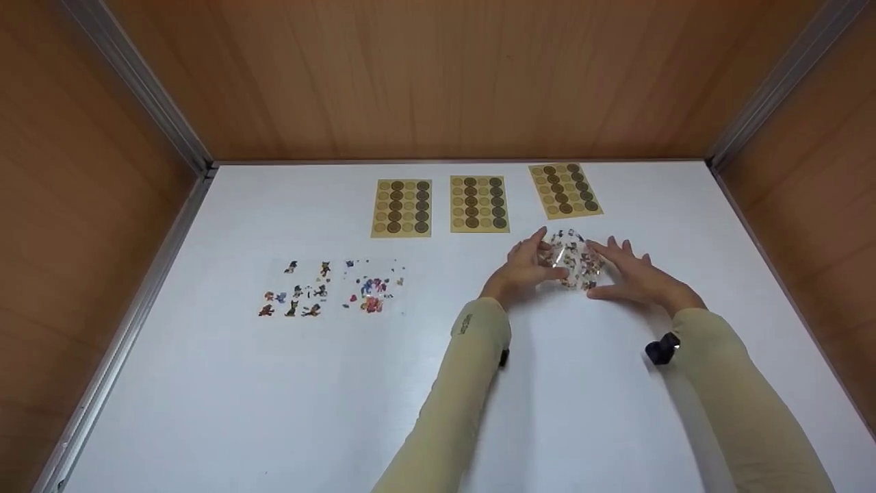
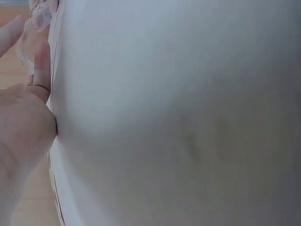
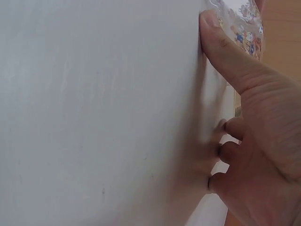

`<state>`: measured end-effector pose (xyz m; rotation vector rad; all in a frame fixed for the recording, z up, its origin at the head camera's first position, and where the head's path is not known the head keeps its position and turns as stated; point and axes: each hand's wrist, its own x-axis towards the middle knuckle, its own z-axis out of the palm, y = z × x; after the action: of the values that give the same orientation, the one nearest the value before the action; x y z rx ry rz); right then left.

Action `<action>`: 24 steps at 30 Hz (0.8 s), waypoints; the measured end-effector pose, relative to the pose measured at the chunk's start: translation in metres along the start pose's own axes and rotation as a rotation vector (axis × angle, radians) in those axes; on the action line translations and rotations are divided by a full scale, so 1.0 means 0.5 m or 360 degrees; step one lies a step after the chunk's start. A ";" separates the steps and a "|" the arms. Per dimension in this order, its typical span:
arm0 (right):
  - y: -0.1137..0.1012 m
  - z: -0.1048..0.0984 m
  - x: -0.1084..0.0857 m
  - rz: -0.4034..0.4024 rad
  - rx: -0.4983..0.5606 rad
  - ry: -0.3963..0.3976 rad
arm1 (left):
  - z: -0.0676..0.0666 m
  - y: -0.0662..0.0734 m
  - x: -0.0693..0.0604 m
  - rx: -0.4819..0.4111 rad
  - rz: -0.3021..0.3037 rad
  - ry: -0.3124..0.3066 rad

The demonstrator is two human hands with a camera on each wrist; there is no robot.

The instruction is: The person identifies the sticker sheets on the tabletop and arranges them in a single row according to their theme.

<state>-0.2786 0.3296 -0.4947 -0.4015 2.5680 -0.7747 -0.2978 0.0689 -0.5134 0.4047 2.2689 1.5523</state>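
Observation:
A clear sticker sheet (image 1: 568, 257) with small colourful figures is bowed between the two hands, at the right of the white table. My left hand (image 1: 523, 272) grips its left side, the thumb lying over the lower left part. My right hand (image 1: 636, 277) holds the right side, index finger near the upper corner and thumb at the lower one. Seen from the right wrist, the thumb (image 3: 223, 44) touches the edge of the shiny sheet (image 3: 247, 33) close to the tabletop. In the left wrist view the sheet (image 2: 40, 19) curves up beyond the fingers.
Three gold sheets of round stickers (image 1: 402, 209), (image 1: 479, 204), (image 1: 565, 191) lie along the back, the rightmost one tilted. Two clear sheets with cartoon figures (image 1: 294, 291) and small ponies (image 1: 373, 294) lie at the left. Wooden panels (image 1: 438, 82) wall the table in.

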 end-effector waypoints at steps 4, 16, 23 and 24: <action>0.002 0.000 0.002 0.0011 -0.0033 -0.0015 | -0.003 0.002 0.000 0.0022 -0.0023 0.0008; 0.006 0.002 0.006 0.0004 -0.0057 0.0043 | 0.002 0.003 -0.001 -0.0002 0.0009 0.0020; 0.006 0.005 0.006 0.0058 -0.0114 0.0029 | 0.003 0.002 -0.003 0.0112 0.0024 -0.0003; 0.007 0.005 0.005 0.0057 -0.0105 0.0027 | 0.002 0.002 -0.003 0.0135 0.0058 -0.0018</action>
<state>-0.2800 0.3302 -0.4992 -0.3697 2.6150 -0.6849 -0.2960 0.0696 -0.5128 0.4793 2.3368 1.4710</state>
